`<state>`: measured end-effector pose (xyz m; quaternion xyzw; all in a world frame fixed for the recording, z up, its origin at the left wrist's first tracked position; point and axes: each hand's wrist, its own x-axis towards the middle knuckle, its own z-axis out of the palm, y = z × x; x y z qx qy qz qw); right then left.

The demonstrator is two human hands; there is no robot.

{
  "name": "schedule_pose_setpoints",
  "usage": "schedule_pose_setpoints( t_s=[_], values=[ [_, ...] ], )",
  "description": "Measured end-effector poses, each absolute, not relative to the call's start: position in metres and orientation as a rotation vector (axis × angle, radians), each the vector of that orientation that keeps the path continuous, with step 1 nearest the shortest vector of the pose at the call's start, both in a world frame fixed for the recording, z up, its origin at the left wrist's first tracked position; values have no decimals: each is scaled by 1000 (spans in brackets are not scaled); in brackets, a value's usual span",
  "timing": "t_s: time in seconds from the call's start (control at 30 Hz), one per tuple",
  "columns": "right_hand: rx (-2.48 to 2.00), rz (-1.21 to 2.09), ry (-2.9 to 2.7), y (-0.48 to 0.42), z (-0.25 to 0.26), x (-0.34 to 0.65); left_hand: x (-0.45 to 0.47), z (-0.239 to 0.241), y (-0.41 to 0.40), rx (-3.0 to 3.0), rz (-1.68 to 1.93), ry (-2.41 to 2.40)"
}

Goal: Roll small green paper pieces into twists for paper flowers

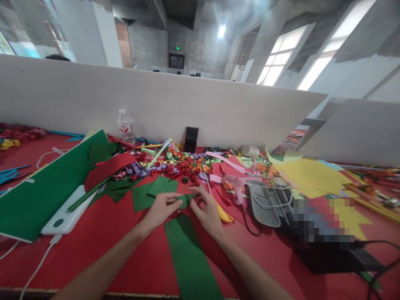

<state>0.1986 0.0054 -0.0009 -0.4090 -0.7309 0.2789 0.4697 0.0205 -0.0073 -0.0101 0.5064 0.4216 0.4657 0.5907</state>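
Note:
My left hand (161, 209) and my right hand (206, 210) meet over a red table (103, 237). Both pinch a small folded piece of green paper (184, 201) between thumbs and fingers. A long green paper strip (190, 258) lies on the table just below the hands, running toward me. Yellow-handled scissors (224, 213) lie right beside my right hand. Green paper squares (150, 192) rest just past my left hand.
A heap of small rolled paper flowers (175, 164) lies behind the hands. A big green sheet (46, 187) and a white power bank (67, 212) sit left. A glue gun (236, 183), grey rack (268, 200), yellow paper (309, 177), water bottle (125, 125) and white partition (156, 100) surround.

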Motion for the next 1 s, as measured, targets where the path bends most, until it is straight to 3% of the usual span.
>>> schedule_pose_setpoints(
  t_s=[0.47,0.77,0.87,1.0],
  values=[
    [-849,422,-2027,8,-4,204,22,-6,-9,1117,1047,992],
    [-777,-43,-2406,11,-2,217,19,1,-7,948,1125,923],
    [-785,102,-2354,5,5,215,17,-3,-5,986,1156,964],
    [-917,628,-1948,0,9,206,16,-7,-3,1068,1166,1053]
  ],
)
